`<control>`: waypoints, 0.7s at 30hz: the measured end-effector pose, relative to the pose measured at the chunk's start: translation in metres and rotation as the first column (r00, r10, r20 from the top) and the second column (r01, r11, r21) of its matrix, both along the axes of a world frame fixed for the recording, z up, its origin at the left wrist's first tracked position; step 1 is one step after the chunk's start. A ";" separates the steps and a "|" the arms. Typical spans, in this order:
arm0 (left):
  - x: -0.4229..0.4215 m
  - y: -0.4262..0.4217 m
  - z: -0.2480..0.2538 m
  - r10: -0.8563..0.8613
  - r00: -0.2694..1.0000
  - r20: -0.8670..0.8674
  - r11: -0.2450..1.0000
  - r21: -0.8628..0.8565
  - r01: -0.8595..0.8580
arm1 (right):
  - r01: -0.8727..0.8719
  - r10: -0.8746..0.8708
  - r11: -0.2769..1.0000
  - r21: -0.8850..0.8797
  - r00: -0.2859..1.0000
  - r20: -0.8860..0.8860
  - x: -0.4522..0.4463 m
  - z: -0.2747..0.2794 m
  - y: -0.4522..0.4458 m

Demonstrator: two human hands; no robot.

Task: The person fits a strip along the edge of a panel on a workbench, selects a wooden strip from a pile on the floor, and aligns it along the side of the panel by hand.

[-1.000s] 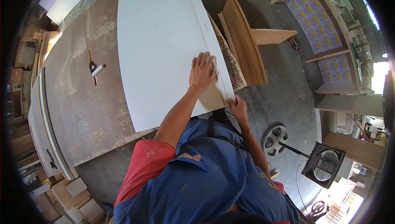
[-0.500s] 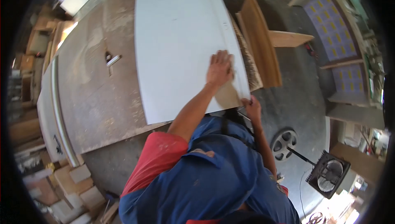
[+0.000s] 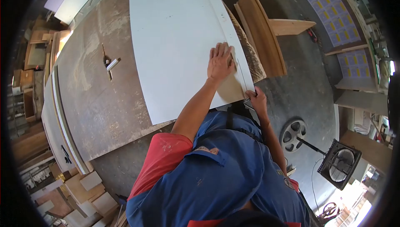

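A large white panel (image 3: 175, 43) lies on the brown worktable, with a narrow white strip (image 3: 233, 43) along its right edge. My left hand (image 3: 219, 63) rests on the panel beside that strip, palm down and fingers stretched out. A thin dark line shows by its thumb; I cannot tell what it is. At the panel's near right corner, my right hand (image 3: 259, 101) is closed, its fingers curled around a small tool with a thin, metallic-looking part (image 3: 248, 103). The tool's kind is mostly hidden by the fingers.
On the brown worktable (image 3: 96, 114) lies a small white-and-dark piece (image 3: 111, 64). Brown boards (image 3: 262, 35) stand just right of the panel. A fan (image 3: 341, 163) on a round-based stand is at the lower right. Wood offcuts (image 3: 85, 185) are piled lower left.
The view has shifted slightly, so the panel appears a little further left. My left hand stays on the panel, its thumb now plainer to see; my right hand remains closed at the corner.
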State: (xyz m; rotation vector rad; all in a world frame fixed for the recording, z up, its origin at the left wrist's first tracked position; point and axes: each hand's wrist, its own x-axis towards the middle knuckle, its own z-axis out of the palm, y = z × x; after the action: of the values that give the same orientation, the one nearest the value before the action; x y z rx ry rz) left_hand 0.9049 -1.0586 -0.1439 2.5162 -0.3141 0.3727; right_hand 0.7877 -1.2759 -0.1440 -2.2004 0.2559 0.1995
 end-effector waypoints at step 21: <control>0.002 -0.006 -0.008 0.032 0.999 0.022 0.998 0.044 -0.033 | 0.032 -0.031 0.998 0.047 0.999 -0.033 -0.001 0.001 0.001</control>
State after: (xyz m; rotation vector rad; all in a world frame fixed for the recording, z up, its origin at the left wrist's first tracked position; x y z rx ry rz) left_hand 0.9069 -1.0641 -0.1522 2.5653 -0.2929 0.4098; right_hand 0.7863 -1.2751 -0.1432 -2.1461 0.3009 0.2216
